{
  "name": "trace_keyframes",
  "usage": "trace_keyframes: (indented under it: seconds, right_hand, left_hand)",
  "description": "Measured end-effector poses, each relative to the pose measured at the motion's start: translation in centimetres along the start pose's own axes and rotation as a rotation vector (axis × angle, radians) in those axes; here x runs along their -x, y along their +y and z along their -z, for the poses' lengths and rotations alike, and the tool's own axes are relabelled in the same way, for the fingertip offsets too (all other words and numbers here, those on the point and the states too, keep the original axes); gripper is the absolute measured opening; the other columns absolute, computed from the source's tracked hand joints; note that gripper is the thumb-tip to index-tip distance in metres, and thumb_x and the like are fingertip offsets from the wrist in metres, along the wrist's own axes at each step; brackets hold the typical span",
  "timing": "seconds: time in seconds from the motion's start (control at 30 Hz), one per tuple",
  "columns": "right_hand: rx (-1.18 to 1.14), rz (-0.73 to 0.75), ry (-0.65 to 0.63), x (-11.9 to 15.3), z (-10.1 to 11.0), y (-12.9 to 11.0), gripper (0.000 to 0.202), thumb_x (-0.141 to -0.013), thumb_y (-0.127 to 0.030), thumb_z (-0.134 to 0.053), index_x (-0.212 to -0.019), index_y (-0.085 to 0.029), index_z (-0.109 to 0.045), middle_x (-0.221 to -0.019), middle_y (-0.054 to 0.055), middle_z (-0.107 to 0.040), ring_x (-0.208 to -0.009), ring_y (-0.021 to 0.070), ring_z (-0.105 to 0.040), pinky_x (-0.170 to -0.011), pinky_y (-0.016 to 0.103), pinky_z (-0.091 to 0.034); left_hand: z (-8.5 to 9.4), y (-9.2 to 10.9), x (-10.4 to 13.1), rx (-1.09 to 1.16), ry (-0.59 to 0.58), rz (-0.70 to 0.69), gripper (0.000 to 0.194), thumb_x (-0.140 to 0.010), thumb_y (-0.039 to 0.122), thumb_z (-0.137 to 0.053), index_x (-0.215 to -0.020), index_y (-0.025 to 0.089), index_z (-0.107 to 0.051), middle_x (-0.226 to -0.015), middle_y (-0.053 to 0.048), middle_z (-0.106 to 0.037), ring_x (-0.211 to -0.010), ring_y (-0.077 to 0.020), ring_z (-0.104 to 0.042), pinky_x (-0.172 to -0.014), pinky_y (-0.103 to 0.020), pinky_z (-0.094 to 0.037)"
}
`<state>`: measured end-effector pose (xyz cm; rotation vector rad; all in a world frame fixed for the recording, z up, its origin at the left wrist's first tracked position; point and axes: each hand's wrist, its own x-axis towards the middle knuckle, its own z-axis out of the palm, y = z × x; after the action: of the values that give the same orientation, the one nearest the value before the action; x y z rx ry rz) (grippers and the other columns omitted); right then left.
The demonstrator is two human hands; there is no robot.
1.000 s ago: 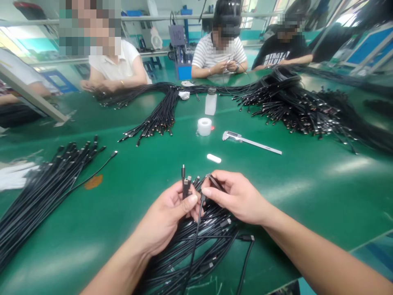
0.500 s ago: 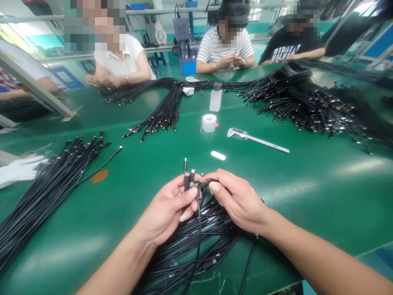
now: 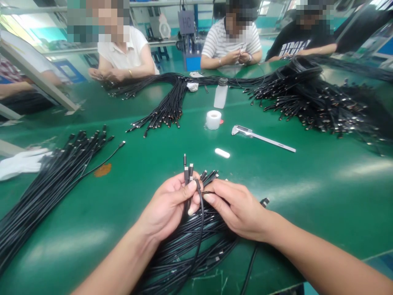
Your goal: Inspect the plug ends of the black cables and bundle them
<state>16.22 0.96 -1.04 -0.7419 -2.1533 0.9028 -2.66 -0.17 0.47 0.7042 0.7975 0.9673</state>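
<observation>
My left hand (image 3: 174,199) is closed around several black USB cables (image 3: 186,174), their metal plugs pointing up above the fingers. The thumb presses on one cable whose cord hangs down in front. Close beside it, my right hand (image 3: 238,205) pinches a thin dark piece between thumb and forefinger; it looks like a cable, though the fingers hide most of it. Beneath both hands lies a pile of black cables (image 3: 196,250), with more plug ends showing just behind the fingers.
A cable bundle (image 3: 52,184) lies at left near a white glove (image 3: 23,164). Ahead are a digital caliper (image 3: 264,139), a white oval piece (image 3: 222,153), a tape roll (image 3: 213,120) and a bottle (image 3: 220,94). More cables (image 3: 307,94) lie across the far side, where several people sit.
My right hand has lowered slightly, and plug ends behind it have come into view. The whole scene has shifted a little as the camera turned.
</observation>
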Motion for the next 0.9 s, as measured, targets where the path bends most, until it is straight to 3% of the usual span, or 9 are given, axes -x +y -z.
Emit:
trace_keyframes:
  seconds: [0.9]
  right_hand:
    - [0.046,0.066,0.015,0.13,0.03,0.18,0.018,-0.101,-0.021,-0.045,-0.098,-0.015,-0.061,-0.087,0.004,-0.063,-0.078,0.0129,-0.056,-0.073,0.026,-0.046]
  left_hand:
    - [0.1,-0.21,0.02,-0.004,-0.019,0.012,0.01,-0.091,0.019,-0.063,-0.093,0.011,-0.058,-0.063,0.0,-0.055,-0.049,-0.0041,-0.047,-0.045,-0.011,-0.041]
